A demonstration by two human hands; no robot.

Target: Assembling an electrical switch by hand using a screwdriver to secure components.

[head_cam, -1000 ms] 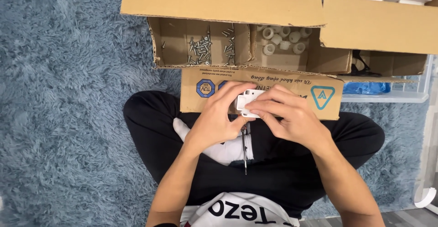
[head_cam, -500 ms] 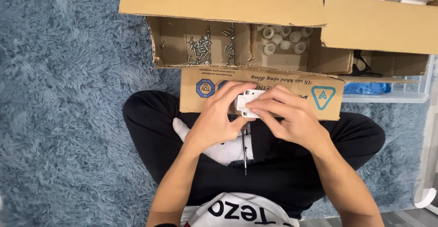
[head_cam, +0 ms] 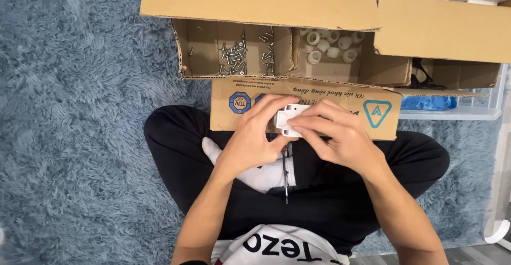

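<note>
We sit cross-legged on a blue rug (head_cam: 80, 137) with the box (head_cam: 298, 57) open just in front of our knees, so its parts are close to reach. Just below the box's near flap, over our lap, both hands meet on a small white part (head_cam: 290, 118). Our left hand (head_cam: 253, 142) is curled around the part's left side, fingers on top and thumb underneath, gripping it so it stays put. Our right hand (head_cam: 335, 137) is closed over the part's right side, with fingers pressing on its top face. We hold it up in front of us, likely so we can see it well.

Inside the box, the left pocket holds loose screws (head_cam: 239, 57) and the pocket next to it holds little white rings (head_cam: 330, 44), each kind kept apart so they do not mix. Below the part, a thin screwdriver (head_cam: 286, 177) rests on our lap by a white sock (head_cam: 255, 172), handy for later
</note>
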